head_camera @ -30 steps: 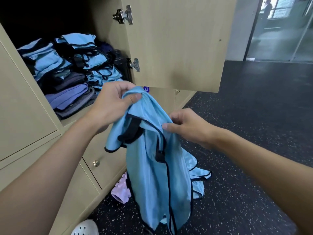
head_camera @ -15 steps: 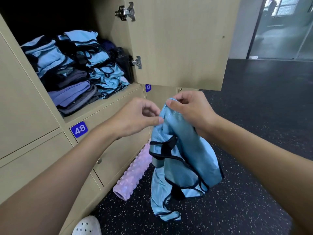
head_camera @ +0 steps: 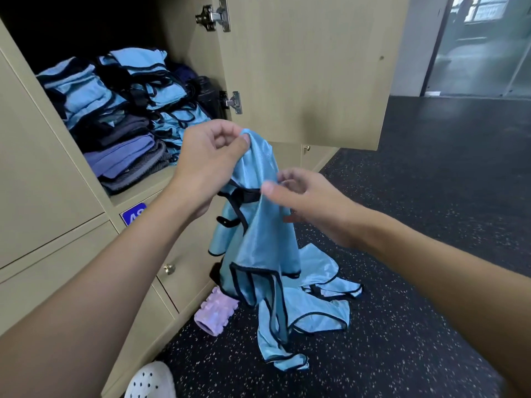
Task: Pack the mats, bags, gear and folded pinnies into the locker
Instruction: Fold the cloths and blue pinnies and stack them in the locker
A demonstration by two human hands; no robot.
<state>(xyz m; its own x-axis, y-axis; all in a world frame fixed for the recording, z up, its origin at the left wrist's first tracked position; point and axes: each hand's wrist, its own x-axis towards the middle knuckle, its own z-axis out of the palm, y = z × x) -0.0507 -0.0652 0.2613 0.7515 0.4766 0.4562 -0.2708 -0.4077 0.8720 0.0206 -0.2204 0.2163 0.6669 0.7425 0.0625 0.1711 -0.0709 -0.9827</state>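
At frame centre, left hand (head_camera: 212, 165) pinches top of hanging pinny (head_camera: 258, 234); right hand (head_camera: 313, 205) meets fabric edge, grip we cannot confirm. We judge fabric light, limp, slippery: take hold at trimmed edges. Locker (head_camera: 135, 195) upper left.

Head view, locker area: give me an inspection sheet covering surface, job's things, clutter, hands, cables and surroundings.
Surface: dark speckled floor; locker shelf loaded with folded cloth.
Job's things: blue pinny hangs unfolded from both hands; loose pinnies lie crumpled on the floor; folded pinnies are stacked in the open locker; purple foam roller lies on the floor against the lower lockers.
Clutter: white clog at the bottom edge.
Hands: left hand pinches the pinny's top; right hand pinches its side, lower down.
Cables: nothing seen.
Surroundings: locker door swung open; glass partition beyond.
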